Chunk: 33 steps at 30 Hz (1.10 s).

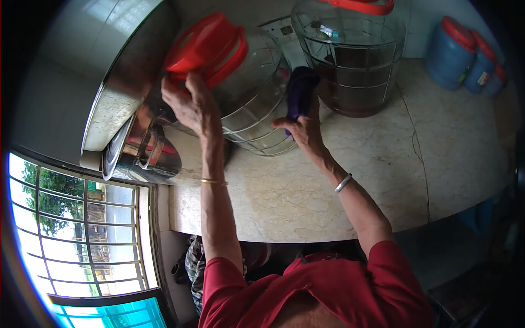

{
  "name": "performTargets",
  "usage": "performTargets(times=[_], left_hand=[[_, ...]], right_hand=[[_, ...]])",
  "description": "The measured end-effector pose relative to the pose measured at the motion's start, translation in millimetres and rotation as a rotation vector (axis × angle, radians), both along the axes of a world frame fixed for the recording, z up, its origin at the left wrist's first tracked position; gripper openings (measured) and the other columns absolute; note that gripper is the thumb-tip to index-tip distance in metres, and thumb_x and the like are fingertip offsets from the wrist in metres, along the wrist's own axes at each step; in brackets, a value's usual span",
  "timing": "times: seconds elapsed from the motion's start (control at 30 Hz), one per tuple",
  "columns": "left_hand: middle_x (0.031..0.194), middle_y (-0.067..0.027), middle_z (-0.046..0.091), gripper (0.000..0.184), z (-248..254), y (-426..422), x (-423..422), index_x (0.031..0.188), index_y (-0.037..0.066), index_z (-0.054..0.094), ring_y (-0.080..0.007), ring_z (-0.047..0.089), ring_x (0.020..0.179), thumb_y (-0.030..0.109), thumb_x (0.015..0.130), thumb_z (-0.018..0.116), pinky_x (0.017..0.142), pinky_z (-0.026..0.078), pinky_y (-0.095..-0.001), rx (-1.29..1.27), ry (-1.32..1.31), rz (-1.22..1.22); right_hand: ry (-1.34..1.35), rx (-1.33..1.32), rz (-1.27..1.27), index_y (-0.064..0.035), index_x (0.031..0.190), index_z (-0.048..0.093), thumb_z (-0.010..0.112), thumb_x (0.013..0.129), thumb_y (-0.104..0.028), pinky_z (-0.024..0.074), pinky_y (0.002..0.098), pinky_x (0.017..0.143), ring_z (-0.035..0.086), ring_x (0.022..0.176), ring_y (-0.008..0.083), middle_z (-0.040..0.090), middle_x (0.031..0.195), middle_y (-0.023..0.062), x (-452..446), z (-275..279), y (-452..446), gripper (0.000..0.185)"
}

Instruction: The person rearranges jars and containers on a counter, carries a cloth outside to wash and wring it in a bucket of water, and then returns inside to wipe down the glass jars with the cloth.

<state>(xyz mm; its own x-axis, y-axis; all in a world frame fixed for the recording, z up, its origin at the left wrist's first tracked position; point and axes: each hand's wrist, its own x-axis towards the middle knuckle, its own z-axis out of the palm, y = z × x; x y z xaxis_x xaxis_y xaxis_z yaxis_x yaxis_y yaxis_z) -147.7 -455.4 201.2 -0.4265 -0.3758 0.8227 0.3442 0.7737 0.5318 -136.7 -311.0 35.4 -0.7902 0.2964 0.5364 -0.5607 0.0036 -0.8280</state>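
Note:
A large glass jar (254,109) with a wire-like grid pattern leans to the left on the marbled counter. At its top is a red lid with a handle (205,49), and my left hand (191,104) has its fingers on the lid's lower edge. My right hand (303,127) holds a dark purple cloth (301,93) against the jar's right side. Behind and to the right stands a second, similar jar (361,76), upright, with dark contents and a red handle (363,5) above it.
Blue containers with red lids (451,54) stand at the counter's far right. Metal pots (156,153) and a large metal pan (117,93) are at the left. The marbled counter (306,202) has a crack at right. A barred window (82,224) is at lower left.

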Motion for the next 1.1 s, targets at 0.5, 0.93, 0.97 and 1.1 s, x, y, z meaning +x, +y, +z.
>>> performTargets(times=[0.5,0.93,0.97,1.1], left_hand=[[0.122,-0.0256,0.046,0.066,-1.2,3.0,-26.1,0.129,-0.006,0.041,-0.0385,0.047,0.112,0.039,0.083,0.055,0.095,0.038,-0.0438,0.034,0.045,-0.004],[0.129,-0.0252,0.042,0.074,-19.0,1.3,-24.1,0.125,-0.005,0.045,-0.0396,0.041,0.118,0.060,0.091,0.041,0.097,0.033,-0.0464,-0.091,-0.064,0.062],[0.128,-0.0254,0.042,0.076,-18.3,1.3,-23.1,0.124,-0.006,0.044,-0.0396,0.041,0.117,0.061,0.089,0.044,0.096,0.033,-0.0468,-0.117,-0.047,0.036],[0.126,-0.0267,0.040,0.081,-21.2,-0.6,-20.8,0.122,-0.007,0.041,-0.0397,0.040,0.113,0.062,0.083,0.055,0.095,0.033,-0.0484,-0.267,-0.032,0.047]], right_hand=[[-0.325,0.006,-0.065,0.0023,0.141,0.021,0.089,0.055,-0.033,0.0209,0.0448,0.111,0.021,0.133,0.0419,0.022,0.144,0.0278,-3.5,-73.7,-45.1,0.115],[-0.170,0.109,-0.008,0.0006,0.140,0.028,0.090,0.050,-0.034,0.0271,0.0372,0.108,0.031,0.130,0.0345,0.032,0.140,0.0204,-34.7,-86.2,-14.3,0.115],[-0.164,0.133,0.005,0.0005,0.140,0.029,0.090,0.050,-0.035,0.0271,0.0366,0.109,0.031,0.131,0.0340,0.032,0.141,0.0200,-38.6,-87.6,-11.9,0.115],[-0.199,0.137,0.076,-0.0002,0.139,0.032,0.090,0.044,-0.024,0.0240,0.0392,0.110,0.030,0.130,0.0373,0.035,0.138,0.0225,-50.6,-97.8,-1.0,0.114]])
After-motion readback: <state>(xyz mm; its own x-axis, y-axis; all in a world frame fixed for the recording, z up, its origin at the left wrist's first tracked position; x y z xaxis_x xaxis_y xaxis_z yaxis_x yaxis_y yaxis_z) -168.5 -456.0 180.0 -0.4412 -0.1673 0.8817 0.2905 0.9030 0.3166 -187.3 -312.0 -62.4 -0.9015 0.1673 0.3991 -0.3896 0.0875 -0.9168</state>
